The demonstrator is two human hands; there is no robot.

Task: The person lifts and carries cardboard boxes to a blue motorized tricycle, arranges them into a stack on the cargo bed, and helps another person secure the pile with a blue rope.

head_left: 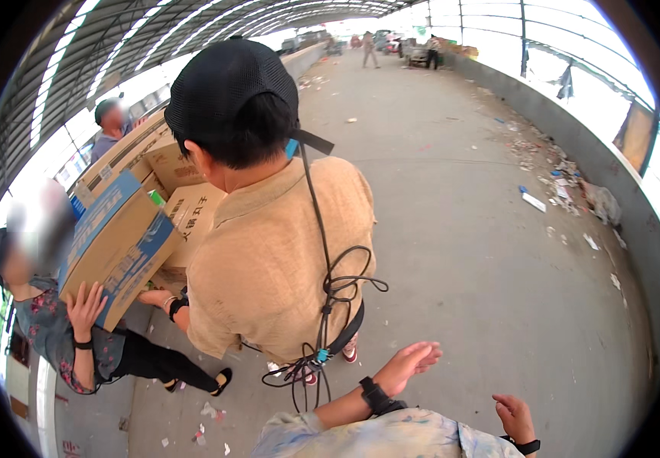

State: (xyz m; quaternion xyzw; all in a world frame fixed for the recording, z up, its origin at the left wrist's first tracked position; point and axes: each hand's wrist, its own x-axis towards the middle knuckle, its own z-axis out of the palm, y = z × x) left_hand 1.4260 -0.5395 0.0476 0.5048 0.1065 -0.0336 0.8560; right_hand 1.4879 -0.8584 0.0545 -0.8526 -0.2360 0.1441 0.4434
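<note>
My left hand [410, 365], with a black band at the wrist, is held out in front of me. Its fingers are stretched and it holds nothing. To its right and lower down, my right hand [515, 417] hangs loosely over the floor, nothing in it, fingers partly bent and apart. Nearest to my left hand is a person in a tan shirt [284, 252] and dark cap, back turned to me, with black cords looped at the waist. A blue-and-brown cardboard box [120, 248] is held tilted by a person [40, 328] at the left; the tan-shirted person's hand is at its lower edge.
More cardboard boxes [193, 217] are piled beyond the tan-shirted person. Another person [109, 126] stands behind the pile. Litter [563, 191] lies along the low wall [574, 114] at the right. Far down the concrete floor [452, 252], people and vehicles stand under the arched roof.
</note>
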